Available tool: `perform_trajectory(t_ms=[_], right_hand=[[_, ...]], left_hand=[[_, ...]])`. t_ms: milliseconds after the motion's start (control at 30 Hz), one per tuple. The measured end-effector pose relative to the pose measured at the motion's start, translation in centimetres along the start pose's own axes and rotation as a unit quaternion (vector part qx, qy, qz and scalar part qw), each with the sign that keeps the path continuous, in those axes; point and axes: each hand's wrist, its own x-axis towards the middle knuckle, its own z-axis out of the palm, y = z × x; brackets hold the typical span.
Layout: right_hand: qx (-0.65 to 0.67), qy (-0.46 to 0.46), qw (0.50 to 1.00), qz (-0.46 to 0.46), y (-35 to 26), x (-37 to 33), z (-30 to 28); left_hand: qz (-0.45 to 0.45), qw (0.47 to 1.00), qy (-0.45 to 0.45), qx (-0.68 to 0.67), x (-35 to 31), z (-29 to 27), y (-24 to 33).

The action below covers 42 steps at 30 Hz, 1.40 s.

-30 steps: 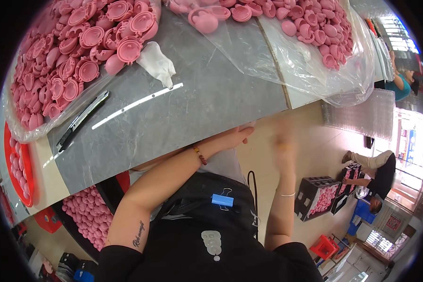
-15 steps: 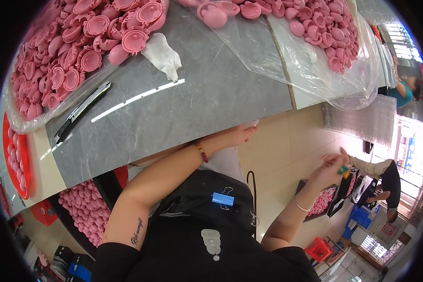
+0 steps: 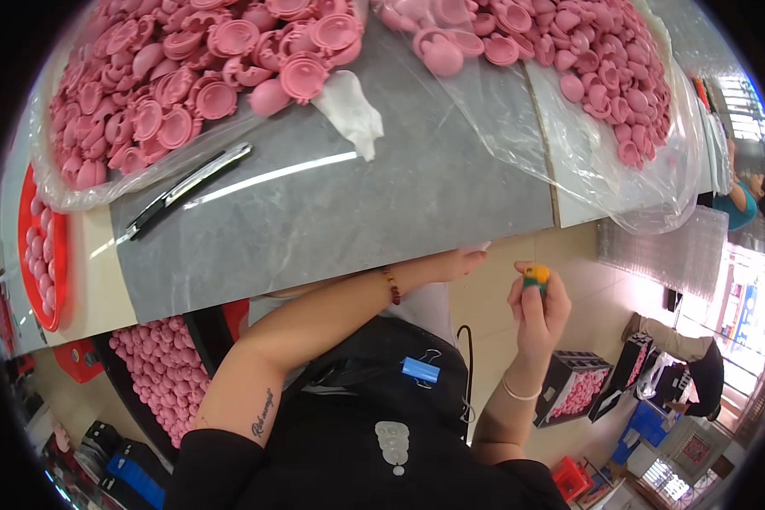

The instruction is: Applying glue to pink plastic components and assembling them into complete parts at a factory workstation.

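My right hand (image 3: 537, 316) is raised beyond the table's edge, right of my left hand. Its thumb and fingers pinch a small green and yellow piece (image 3: 535, 276), too small to name. My left hand (image 3: 457, 264) is at the front edge of the grey table (image 3: 340, 204), fingers curled. A pale bit shows at its fingertips, but what it is I cannot make out. On the tabletop lie a black and silver utility knife (image 3: 191, 189) and a crumpled white cloth (image 3: 351, 112). Behind them is a large heap of pink plastic half shells (image 3: 174, 93) in a clear bag.
Another clear bag (image 3: 654, 200) of pink shells lies at the far right. A red tray (image 3: 59, 289) with pink balls stands at the left. Below the table, a dark crate (image 3: 197, 340) holds pink balls. More crates (image 3: 561, 387) and a bent-over person (image 3: 701, 365) are at the right.
My right hand has swung left and nearer to my left hand, and turned so the green and yellow piece points up. My left hand stays at the table edge. The whole view has shifted slightly.
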Motion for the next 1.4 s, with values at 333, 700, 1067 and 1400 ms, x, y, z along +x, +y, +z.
perform_trajectory(t_ms=[333, 700, 1067, 1400], right_hand=[[-0.474, 0.041, 0.808, -0.349, -10.1, 9.2, 8.8], [-0.111, 0.353, 0.849, -0.376, -6.7, 5.8, 2.8], [0.106, 0.248, 0.948, 0.172, 10.0, 0.7, -0.4], [0.123, 0.327, 0.937, -0.009, 8.1, 1.7, -1.8]], left_hand=[[0.096, 0.991, -0.001, 0.092, 1.3, -1.1, 2.0], [0.158, 0.976, 0.036, 0.148, -2.1, -1.6, 3.7], [0.058, 0.996, -0.002, 0.067, -1.8, -1.3, 2.7], [0.057, 0.995, -0.017, 0.083, -3.5, -1.9, 6.5]])
